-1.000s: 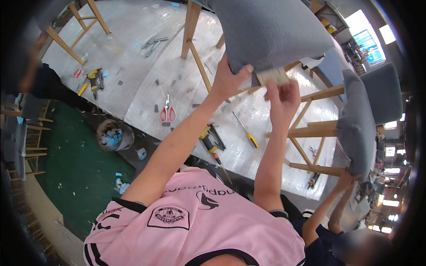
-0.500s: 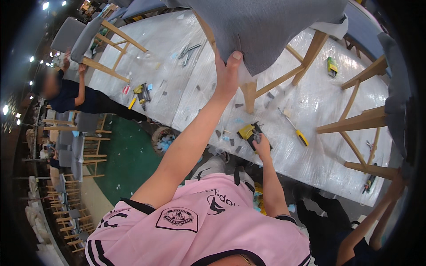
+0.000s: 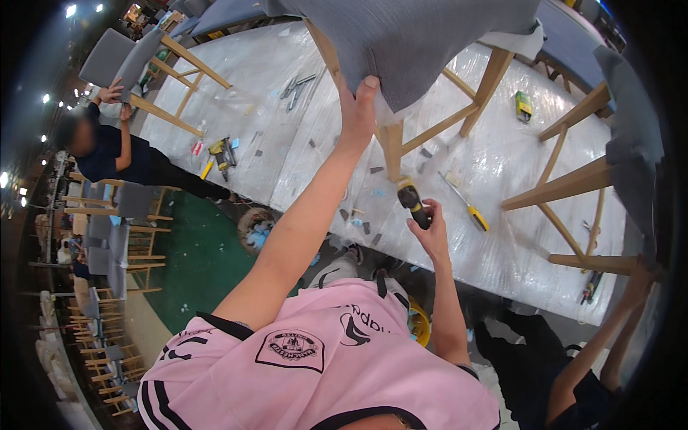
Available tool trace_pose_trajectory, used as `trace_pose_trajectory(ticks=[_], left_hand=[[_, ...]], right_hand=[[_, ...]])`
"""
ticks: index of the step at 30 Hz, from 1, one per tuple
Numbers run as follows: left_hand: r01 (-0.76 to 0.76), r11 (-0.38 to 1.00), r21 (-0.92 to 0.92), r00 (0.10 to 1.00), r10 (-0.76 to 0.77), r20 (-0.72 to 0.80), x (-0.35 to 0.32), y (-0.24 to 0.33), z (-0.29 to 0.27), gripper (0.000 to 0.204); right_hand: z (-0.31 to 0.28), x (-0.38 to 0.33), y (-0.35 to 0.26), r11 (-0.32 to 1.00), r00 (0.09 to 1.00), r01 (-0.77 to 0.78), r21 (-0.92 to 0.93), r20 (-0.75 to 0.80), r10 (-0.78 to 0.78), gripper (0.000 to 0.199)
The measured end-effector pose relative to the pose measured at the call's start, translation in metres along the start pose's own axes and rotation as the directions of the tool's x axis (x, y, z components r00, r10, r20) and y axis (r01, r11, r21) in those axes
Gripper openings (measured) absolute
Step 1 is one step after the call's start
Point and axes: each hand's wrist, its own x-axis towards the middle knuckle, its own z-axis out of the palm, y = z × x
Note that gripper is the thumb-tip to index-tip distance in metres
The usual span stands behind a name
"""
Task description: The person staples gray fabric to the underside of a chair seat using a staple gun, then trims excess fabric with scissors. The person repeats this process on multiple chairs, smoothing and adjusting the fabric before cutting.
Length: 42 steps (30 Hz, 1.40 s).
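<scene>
1. The right hand (image 3: 428,231) is clenched around the black grip of a power driver (image 3: 413,202) with a yellow band — the tool's nose points up at the foot of a wooden chair leg (image 3: 393,147).
2. The left hand (image 3: 358,107) reaches higher, fingers and thumb pinching the lower edge of the grey upholstered seat (image 3: 423,39) of the chair, which stands on the plastic-covered table (image 3: 494,179).
3. Just right of the driver, a yellow-handled screwdriver (image 3: 466,204) lies on the sheet; small grey pads are scattered near the chair leg.
4. Farther left on the table lies a yellow and black tool (image 3: 221,152) — beyond it, a person in dark clothes (image 3: 118,154) has both hands on another grey chair (image 3: 118,57).
5. At the right edge, another person's arm (image 3: 609,330) reaches up to a chair frame.
</scene>
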Motion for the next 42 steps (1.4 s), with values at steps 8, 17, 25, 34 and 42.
trace_pose_trajectory(ticks=[8, 17, 25, 34, 42], left_hand=[[0.060, 0.998, -0.018, 0.998, -0.061, -0.011, -0.004, 0.007, 0.006, 0.084], [0.116, 0.987, -0.111, 0.993, -0.114, 0.026, -0.004, 0.003, -0.001, 0.065], [0.170, 0.967, -0.190, 0.985, -0.165, 0.042, -0.007, 0.003, 0.002, 0.066], [0.221, 0.966, -0.137, 0.972, -0.207, 0.111, -0.002, 0.002, -0.010, 0.075], [0.394, 0.888, -0.237, 0.869, -0.276, 0.410, 0.023, 0.004, -0.033, 0.078]], right_hand=[[-0.053, 0.008, -0.198, 0.912, 0.964, 0.255, 0.320, -0.156, -0.215, 0.026], [-0.031, 0.035, -0.276, 0.873, 0.916, 0.380, 0.307, -0.254, -0.310, 0.030], [-0.029, 0.041, -0.280, 0.861, 0.851, 0.491, 0.133, -0.287, -0.441, 0.032], [-0.031, 0.021, -0.254, 0.800, 0.959, 0.274, 0.534, -0.218, -0.182, 0.038], [0.044, -0.008, -0.275, 0.914, 0.872, 0.379, -0.146, -0.273, -0.406, 0.057]])
